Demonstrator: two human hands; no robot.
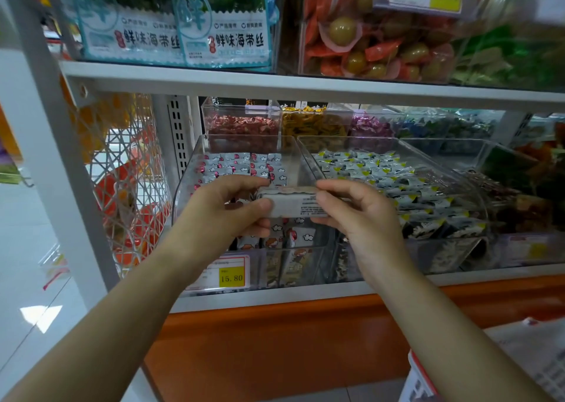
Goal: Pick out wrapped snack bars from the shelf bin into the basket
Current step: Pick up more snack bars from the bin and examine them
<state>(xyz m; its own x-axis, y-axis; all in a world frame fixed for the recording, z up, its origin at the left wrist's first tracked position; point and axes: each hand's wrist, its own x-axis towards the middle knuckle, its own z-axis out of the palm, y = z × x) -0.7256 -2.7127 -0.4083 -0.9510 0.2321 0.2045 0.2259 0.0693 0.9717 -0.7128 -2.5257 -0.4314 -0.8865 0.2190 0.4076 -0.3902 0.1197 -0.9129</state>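
1. The left hand (226,210) and right hand (363,221) are bare, the fingers plain.
2. The left forearm (122,313) and right forearm (443,325) are bare down to the view's lower edge.

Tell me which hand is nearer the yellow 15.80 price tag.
Left. The left hand is directly above the price tag; the right hand is above and farther right.

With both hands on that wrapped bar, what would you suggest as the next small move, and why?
Probably release the left hand, letting the right hand carry the snack bar away: both pinch its ends, and it is held above the bin.
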